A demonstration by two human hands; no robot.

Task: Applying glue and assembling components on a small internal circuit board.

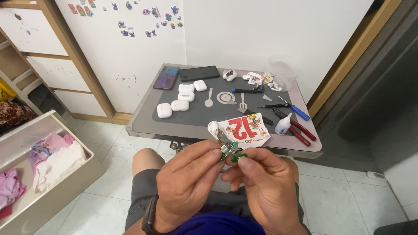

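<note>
My left hand (187, 182) pinches an opened white earbud (214, 128) with a small green circuit board (227, 147) hanging out of it. My right hand (265, 187) holds a tiny green part (238, 157) between thumb and forefinger, just below the board and almost touching it. Both hands are raised over my lap, in front of the small table (143, 126). A black watch sits on my left wrist.
On the table's grey mat (209, 115) lie several white earbud cases (179, 105), two phones (166, 77), a paper card (246, 127), a small glue bottle (283, 126), red pliers (300, 130), screwdrivers (294, 108) and a clear cup (281, 72). An open drawer with clothes (43, 161) stands at the left.
</note>
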